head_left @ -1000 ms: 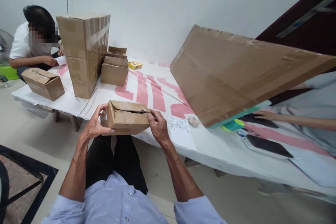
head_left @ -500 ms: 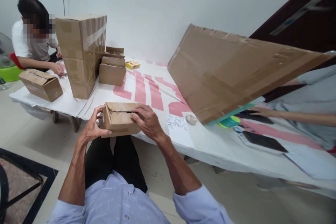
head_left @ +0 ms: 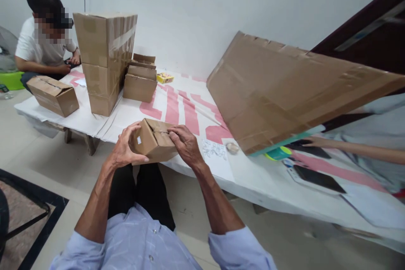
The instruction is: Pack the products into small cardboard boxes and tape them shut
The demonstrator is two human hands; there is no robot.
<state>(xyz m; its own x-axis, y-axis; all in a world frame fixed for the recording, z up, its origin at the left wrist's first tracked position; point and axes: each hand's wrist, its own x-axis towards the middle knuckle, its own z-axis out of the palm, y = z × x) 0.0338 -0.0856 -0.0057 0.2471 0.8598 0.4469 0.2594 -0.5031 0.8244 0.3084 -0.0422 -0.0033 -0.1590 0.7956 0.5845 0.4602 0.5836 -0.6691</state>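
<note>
A small brown cardboard box [head_left: 153,141] is held above the table's front edge, over my lap. Its top shows a seam between the flaps, and a small white label is on its left end. My left hand [head_left: 126,147] grips that left end, thumb low on the near side and fingers at the upper edge. At the right part of the top, my right hand [head_left: 184,143] has its thumb and fingers pinched by the flap seam; the box's right end is partly hidden behind it.
Stacked boxes [head_left: 98,59], open boxes [head_left: 140,87] and a closed box [head_left: 53,95] stand left on the table [head_left: 253,181]. A large cardboard panel [head_left: 284,88] leans at right, by a tape roll [head_left: 278,153] and a phone [head_left: 319,178]. People sit at both sides.
The box has turned and shifted slightly right with both my hands, so its labelled left end shows more. At left, the person's hand has drawn back from the table.
</note>
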